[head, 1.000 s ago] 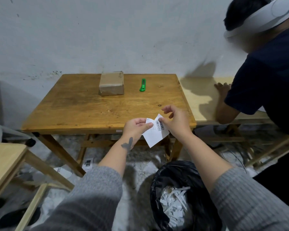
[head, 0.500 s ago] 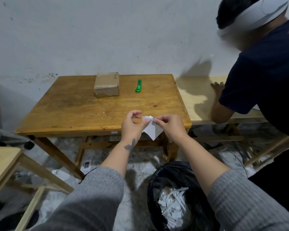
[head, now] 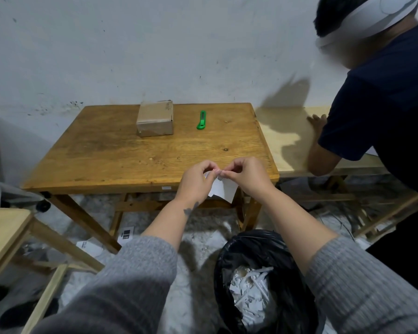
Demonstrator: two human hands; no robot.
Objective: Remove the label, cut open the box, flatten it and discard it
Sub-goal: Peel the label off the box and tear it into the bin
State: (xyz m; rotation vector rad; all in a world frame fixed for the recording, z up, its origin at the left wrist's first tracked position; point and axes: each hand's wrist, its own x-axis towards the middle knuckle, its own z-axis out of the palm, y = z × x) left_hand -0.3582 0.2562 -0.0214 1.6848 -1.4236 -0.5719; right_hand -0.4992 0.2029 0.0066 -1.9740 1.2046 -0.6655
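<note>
White label is pinched at its top edge by both hands, left grip and right grip closed on it above the bin. Tear small, drop pieces straight down. Box and cutter wait on the counter beyond the bin.

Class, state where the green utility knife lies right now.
In the head view, the green utility knife lies on the far part of the brown wooden table, right of the small cardboard box, apart from it.
</note>
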